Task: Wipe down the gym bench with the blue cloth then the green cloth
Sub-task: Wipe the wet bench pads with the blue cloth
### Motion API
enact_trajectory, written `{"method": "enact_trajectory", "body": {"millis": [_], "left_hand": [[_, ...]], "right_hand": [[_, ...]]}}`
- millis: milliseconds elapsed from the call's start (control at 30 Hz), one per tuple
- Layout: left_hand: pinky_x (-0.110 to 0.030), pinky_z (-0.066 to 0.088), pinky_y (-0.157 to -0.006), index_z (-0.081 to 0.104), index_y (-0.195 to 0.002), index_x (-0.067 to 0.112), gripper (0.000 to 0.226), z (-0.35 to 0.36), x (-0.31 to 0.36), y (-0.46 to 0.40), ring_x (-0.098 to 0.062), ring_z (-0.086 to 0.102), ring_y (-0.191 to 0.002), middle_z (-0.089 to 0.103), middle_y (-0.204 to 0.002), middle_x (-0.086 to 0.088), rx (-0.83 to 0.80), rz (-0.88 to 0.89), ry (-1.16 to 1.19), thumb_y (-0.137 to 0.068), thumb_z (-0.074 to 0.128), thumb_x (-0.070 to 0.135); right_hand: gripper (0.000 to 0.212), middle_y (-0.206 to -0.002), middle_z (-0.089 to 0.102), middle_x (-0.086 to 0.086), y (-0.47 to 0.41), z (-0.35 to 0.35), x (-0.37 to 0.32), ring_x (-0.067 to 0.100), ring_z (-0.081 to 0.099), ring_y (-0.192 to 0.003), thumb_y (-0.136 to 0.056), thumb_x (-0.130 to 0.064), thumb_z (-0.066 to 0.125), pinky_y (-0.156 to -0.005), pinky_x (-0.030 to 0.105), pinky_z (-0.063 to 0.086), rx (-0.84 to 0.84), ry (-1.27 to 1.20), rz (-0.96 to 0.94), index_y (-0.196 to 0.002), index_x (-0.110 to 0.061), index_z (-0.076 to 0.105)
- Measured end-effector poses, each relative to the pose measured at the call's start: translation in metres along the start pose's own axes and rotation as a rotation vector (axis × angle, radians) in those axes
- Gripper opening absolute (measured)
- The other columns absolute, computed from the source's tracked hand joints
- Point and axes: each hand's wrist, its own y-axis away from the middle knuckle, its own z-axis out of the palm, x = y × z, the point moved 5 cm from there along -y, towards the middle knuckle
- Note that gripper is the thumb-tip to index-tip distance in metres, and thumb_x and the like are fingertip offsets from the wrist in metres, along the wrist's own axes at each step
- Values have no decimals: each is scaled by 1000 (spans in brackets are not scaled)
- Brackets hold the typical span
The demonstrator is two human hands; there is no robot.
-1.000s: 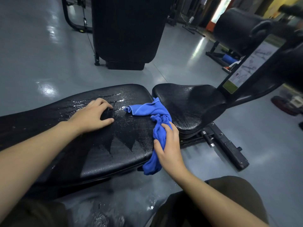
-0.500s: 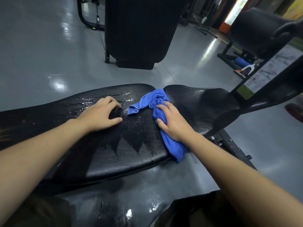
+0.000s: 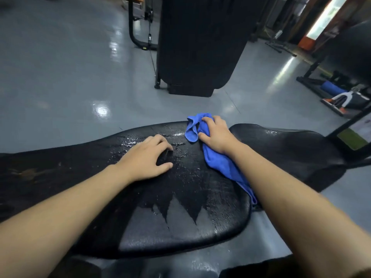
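The black padded gym bench (image 3: 180,223) stretches across the view, its back pad wet and shiny, with a dry zigzag patch near the front edge. The seat pad (image 3: 291,149) lies to the right across a narrow gap. My right hand (image 3: 215,134) presses the blue cloth (image 3: 218,161) onto the far right corner of the back pad; the cloth trails back under my forearm toward the pad's near edge. My left hand (image 3: 147,155) rests flat on the wet pad, fingers curled, holding nothing. No green cloth is in view.
A tall black machine housing (image 3: 198,45) stands on the grey glossy floor beyond the bench. A cable-machine frame (image 3: 138,37) is at the back left. Racks and equipment (image 3: 337,93) crowd the right side, and a black post with a label (image 3: 355,125) rises by the seat.
My right hand has slid the blue cloth from the pad's near edge across to its far edge. My left hand has stayed planted on the pad.
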Motion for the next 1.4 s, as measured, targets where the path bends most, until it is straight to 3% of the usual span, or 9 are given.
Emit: {"method": "enact_trajectory", "body": {"millis": [200, 400, 733, 933, 1200, 1400], "left_hand": [[-35, 45, -97, 52, -129, 33, 46, -5, -12, -1, -10, 43, -120, 43, -131, 14, 13, -24, 7, -90, 57, 57], [-37, 49, -94, 50, -128, 35, 45, -6, -22, 9, -8, 42, -119, 42, -130, 17, 6, 5, 6, -89, 54, 58], [-33, 46, -89, 54, -125, 28, 44, -7, -24, 9, -12, 44, -113, 46, -123, 10, 32, 29, 4, -90, 58, 53], [-34, 47, -90, 53, -123, 31, 43, -7, -25, 7, -11, 44, -114, 45, -123, 12, 31, 17, 8, -88, 59, 55], [-38, 49, -93, 49, -126, 36, 43, -6, -25, 8, -7, 41, -119, 40, -127, 17, 12, 24, 21, -90, 54, 58], [-30, 44, -97, 49, -130, 37, 44, -7, -27, 16, -4, 38, -124, 38, -132, 20, 19, 44, 26, -92, 54, 57]], "right_hand": [[49, -131, 44, 11, -38, 10, -20, 32, 38, -122, -94, -39, 50, -105, 39, 33, -19, 59, -25, -139, -20, 47], [40, -113, 51, 8, -63, 24, -51, 30, 47, -109, -90, -42, 50, -88, 36, 37, -68, 114, -92, -123, -21, 56], [35, -105, 53, 2, -83, 68, -134, 27, 52, -103, -90, -43, 50, -80, 36, 37, -181, 114, -286, -119, -25, 58], [34, -108, 54, -2, -82, 55, -111, 21, 53, -99, -88, -47, 53, -78, 37, 41, -168, 101, -242, -117, -31, 58], [32, -107, 58, 2, -70, 11, -27, 27, 56, -98, -86, -46, 54, -80, 40, 48, -72, 149, -64, -112, -29, 60], [35, -102, 55, 9, -71, 24, -43, 30, 53, -97, -90, -43, 51, -81, 38, 44, -59, 184, -114, -112, -18, 58]]}}
